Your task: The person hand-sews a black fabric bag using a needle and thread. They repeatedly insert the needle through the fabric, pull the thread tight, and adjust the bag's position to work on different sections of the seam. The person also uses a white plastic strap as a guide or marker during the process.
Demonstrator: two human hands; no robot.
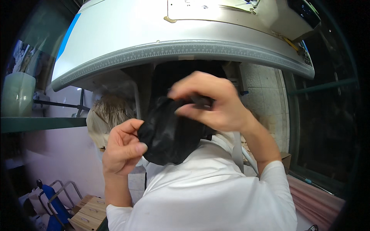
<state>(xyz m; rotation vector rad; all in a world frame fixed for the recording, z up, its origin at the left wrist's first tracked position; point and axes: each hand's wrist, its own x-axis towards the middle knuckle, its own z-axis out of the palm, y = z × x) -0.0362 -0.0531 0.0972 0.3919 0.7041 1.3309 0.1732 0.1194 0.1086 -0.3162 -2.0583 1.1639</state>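
A piece of black cloth [165, 133] hangs bunched in front of my white shirt, below the table's near edge. My left hand [125, 148] pinches its left edge between thumb and fingers. Over the cloth's upper right part curls my right hand [214, 102], slightly blurred, with thumb and fingertips close to the fabric. Something dark shows inside its curled fingers; whether that is cloth or a small tool I cannot make out. More black fabric lies behind the hands, over my lap.
A white sewing table [115, 34] with a ruler strip [189, 48] along its rounded front edge spans the top. A machine head [287, 19] stands at its right. Beige gathered fabric [108, 115] hangs at left, above a wooden drawer unit [90, 211].
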